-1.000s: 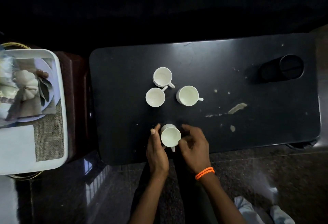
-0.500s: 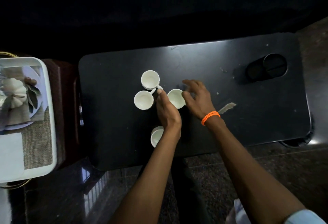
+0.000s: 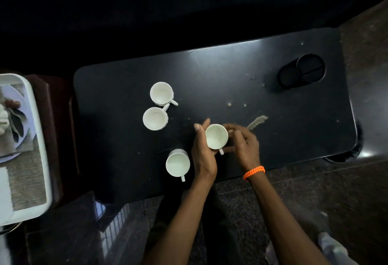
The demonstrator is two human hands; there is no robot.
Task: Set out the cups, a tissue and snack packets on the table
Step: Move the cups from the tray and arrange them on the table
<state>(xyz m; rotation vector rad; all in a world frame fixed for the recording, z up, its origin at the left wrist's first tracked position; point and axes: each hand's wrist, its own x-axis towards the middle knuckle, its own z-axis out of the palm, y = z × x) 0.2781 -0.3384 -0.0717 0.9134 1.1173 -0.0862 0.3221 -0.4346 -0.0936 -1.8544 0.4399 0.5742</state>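
Hands [image 3: 224, 149] have drawn third cup [image 3: 216, 136] nearer, beside fourth cup [image 3: 178, 164].

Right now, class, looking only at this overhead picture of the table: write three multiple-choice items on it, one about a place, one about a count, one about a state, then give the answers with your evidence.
1. Where is the black round holder?
A. far right of the table
B. beside the near-left cup
C. on the tray

2. How many white cups are in view?
A. three
B. four
C. five

3. What is the state of the cup between the hands?
A. lying on its side
B. upside down
C. upright, held by both hands

Answers:
1 A: it sits near the far right corner of the table.
2 B: two far cups, one near cup, one held cup.
3 C: its open mouth faces up, with the left hand and right hand around it.
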